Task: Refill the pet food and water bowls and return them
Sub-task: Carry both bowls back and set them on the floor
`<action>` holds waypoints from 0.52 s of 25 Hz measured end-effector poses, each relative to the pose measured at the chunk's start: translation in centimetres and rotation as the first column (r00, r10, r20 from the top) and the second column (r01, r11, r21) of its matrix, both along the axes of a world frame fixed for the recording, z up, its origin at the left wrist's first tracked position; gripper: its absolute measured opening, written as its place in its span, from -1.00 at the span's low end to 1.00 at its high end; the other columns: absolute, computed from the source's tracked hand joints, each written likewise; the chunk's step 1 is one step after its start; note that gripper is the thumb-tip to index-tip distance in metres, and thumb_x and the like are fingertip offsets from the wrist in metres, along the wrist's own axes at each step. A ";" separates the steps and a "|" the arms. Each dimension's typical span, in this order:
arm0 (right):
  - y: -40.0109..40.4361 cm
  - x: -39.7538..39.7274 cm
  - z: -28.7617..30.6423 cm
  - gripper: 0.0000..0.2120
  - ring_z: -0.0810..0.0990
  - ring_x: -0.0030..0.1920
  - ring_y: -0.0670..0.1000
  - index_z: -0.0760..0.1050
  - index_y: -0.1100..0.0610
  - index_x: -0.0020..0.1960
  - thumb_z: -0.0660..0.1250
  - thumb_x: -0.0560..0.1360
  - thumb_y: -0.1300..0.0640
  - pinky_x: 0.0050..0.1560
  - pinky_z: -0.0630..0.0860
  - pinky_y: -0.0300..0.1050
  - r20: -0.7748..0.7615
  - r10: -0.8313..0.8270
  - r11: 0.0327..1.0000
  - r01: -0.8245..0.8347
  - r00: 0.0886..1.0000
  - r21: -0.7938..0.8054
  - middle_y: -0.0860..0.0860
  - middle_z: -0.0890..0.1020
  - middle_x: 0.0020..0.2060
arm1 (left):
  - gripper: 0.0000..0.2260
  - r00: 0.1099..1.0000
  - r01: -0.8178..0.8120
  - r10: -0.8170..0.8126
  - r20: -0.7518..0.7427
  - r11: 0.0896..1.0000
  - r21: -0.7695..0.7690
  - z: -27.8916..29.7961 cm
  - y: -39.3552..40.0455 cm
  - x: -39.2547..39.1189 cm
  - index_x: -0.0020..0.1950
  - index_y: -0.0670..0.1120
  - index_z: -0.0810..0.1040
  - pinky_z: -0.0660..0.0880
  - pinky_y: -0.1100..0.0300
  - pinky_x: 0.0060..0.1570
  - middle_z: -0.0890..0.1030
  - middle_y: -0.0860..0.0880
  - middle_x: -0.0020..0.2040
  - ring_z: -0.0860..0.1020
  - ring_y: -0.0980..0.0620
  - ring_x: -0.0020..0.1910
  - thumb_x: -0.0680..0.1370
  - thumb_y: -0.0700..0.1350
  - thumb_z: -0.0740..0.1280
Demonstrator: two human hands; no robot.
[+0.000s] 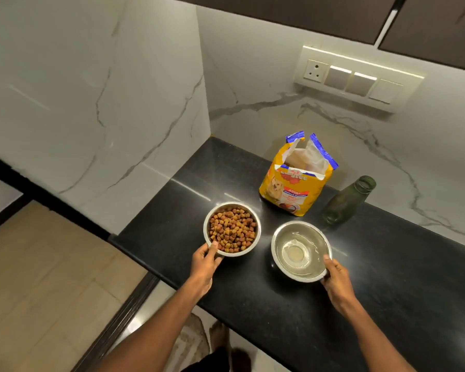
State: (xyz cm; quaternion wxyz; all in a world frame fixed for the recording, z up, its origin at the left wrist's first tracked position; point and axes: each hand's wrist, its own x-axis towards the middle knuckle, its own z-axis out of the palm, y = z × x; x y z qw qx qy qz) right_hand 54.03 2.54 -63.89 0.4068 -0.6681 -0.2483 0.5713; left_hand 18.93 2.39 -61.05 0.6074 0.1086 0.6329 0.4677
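The left hand (205, 260) holds the full food bowl (231, 229) and the right hand (334, 275) holds the water bowl (301, 251) by their near rims, probably ready to lift both off the surface (387, 277).

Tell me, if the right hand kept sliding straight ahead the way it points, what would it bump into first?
The right hand already grips the water bowl. Pushing on up the counter, bowl and hand would probably meet the green glass bottle first, though depth is hard to judge.

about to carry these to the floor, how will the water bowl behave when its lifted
The water bowl holds clear water, so it will likely slosh or spill if tilted. Its smooth steel rim looks slippery, and the right hand grips only one edge, so it may tip away from that side. Probably heavier than it looks.
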 end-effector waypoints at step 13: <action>-0.6 -15.3 1.0 -0.73 0.74 -0.16 0.02 0.67 0.29 0.13 0.28 0.72 0.13 -0.14 0.69 -0.20 -0.053 0.418 0.903 -0.409 0.907 0.132 0.14 0.77 -0.11 | -0.86 0.906 -0.422 0.422 0.022 0.901 0.101 -0.6 -12.8 -9.7 0.21 -0.09 0.65 0.67 0.21 0.07 0.71 -0.08 0.19 0.66 0.00 0.21 0.72 -0.15 0.31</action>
